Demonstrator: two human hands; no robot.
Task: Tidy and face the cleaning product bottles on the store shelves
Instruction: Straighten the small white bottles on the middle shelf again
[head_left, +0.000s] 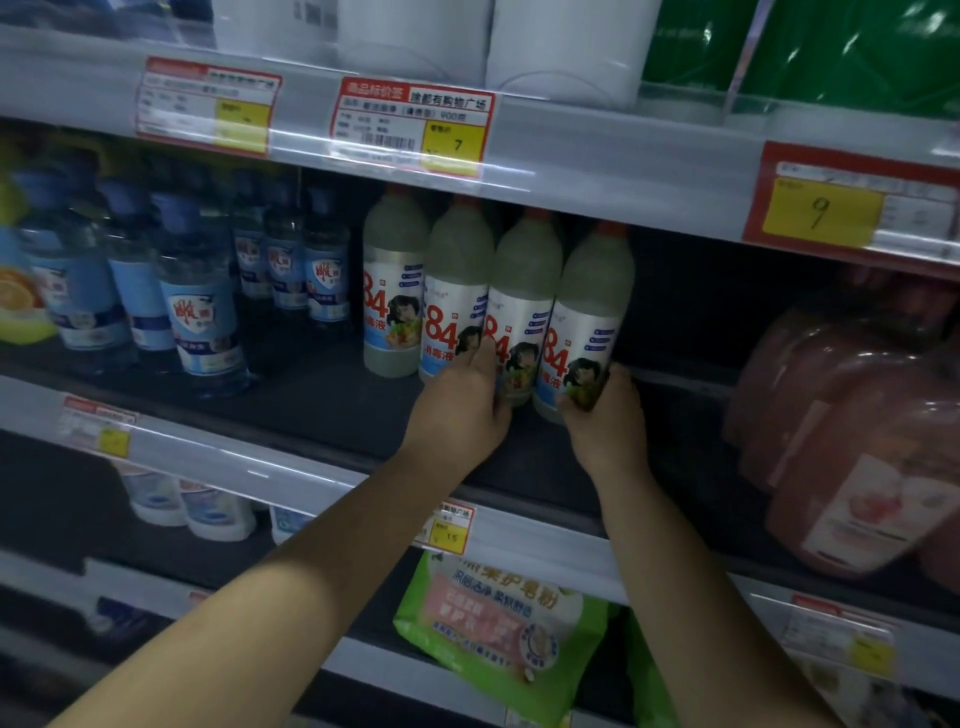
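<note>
Several pale "84" disinfectant bottles with orange caps stand in a row on the middle shelf (322, 410), labels facing out. My left hand (465, 410) grips the base of the third bottle (524, 306) from the left. My right hand (605, 415) is wrapped around the base of the rightmost bottle (587, 317). Both held bottles stand upright and touch each other. The other two "84" bottles (395, 280) stand just left of my hands.
Blue-labelled clear bottles (200, 317) crowd the shelf's left side. Large pink jugs (852, 447) fill the right, with a dark gap between them and my right hand. Price tags line the shelf edge above (410, 127). A green soap-powder bag (506, 629) sits on the shelf below.
</note>
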